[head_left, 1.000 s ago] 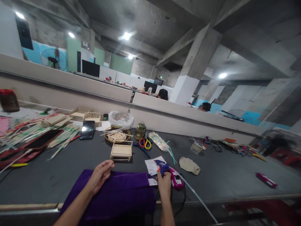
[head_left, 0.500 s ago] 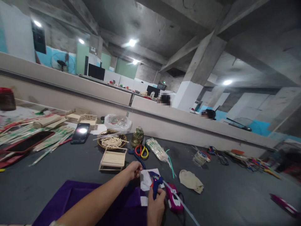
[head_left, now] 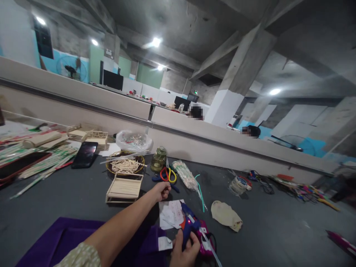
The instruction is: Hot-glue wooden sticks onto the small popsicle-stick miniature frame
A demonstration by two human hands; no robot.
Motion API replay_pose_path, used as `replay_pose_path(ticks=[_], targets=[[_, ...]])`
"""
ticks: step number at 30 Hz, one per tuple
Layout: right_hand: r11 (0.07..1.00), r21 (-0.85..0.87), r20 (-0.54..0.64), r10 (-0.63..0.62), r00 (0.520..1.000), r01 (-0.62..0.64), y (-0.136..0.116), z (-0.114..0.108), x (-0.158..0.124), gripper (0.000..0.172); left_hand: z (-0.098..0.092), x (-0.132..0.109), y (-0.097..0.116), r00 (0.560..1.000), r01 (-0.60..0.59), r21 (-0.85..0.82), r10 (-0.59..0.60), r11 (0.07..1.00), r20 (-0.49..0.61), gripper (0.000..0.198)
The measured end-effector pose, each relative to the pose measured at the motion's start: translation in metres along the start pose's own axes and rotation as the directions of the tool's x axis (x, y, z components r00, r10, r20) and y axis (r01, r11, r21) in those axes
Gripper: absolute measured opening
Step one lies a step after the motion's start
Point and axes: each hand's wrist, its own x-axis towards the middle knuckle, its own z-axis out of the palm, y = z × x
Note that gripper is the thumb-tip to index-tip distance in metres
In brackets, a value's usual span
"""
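My right hand is wrapped round the grip of a blue hot glue gun, whose small red light glows and from whose back a long translucent glue stick trails. My left hand reaches forward with its fingers curled together in front of the scissors with red and yellow handles. Whatever may be between those fingers is too small to make out. Under the glue gun's nozzle lies a white paper. Left of my left hand stands a small model bed made of thin wooden sticks.
Behind the model sits a basket of short wooden sticks. A glass jar, a bag of sticks and a beige cloth pad lie around. Purple fabric covers the near edge. A phone lies at left.
My left hand has moved slightly up and forward, from beside the paper toward the scissors. The glue gun, in my right hand, has shifted a little lower. The phone's bright reflection is gone.
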Motion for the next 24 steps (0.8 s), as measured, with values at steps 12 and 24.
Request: replay_pose_path(ticks=[12,24], targets=[[0.992,0.069,0.019,0.101,0.995,-0.102,-0.023,-0.004,-0.003,0.061,-0.017,-0.088,-0.038,0.903,-0.273,0.728,0.428,0.629,-0.032,0.023],[0.994,-0.068,0.103,-0.084,0.991,0.091,-0.018,-0.002,-0.004,0.056,-0.006,-0.088,-0.042,0.894,-0.136,0.898,0.443,0.419,-0.071,0.025]])
